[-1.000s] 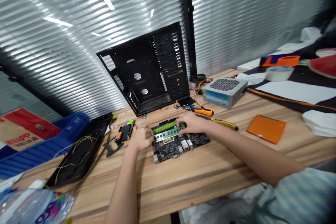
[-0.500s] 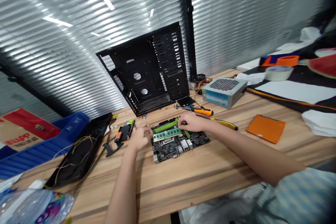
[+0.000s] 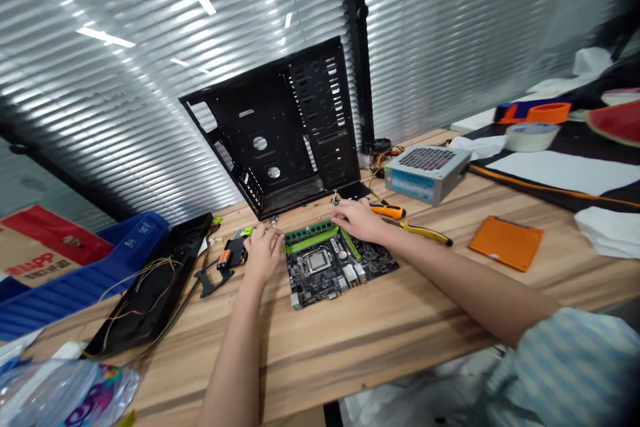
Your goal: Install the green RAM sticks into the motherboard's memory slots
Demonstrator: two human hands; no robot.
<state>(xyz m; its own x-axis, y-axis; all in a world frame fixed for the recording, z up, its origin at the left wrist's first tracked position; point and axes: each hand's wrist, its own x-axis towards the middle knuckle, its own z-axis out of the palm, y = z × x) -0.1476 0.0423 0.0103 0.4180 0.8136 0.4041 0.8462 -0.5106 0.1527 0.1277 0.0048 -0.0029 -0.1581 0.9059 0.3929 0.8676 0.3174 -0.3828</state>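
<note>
A black motherboard (image 3: 320,283) lies flat on the wooden workbench (image 3: 350,340), its bare CPU socket showing. A green-edged RAM stick (image 3: 307,240) sits along the green memory slots, partly covered at both ends. My left hand (image 3: 263,253) grips the stick's left end, and my right hand (image 3: 357,220) has its fingers closed over the right end. Left of the board, a small black part with an orange-and-black battery (image 3: 233,253) lies close to my left hand.
A black computer case panel (image 3: 270,133) stands behind the board. To the right lie an orange-handled screwdriver (image 3: 387,211), a yellow-handled tool (image 3: 425,233), a power supply (image 3: 427,175) and an orange pad (image 3: 506,243). A black panel with loose wires (image 3: 155,287) lies left.
The RAM stick has shifted from lying across the board to the memory slots, uncovering the CPU socket. Both hands have closed in on its ends. The view has tilted slightly.
</note>
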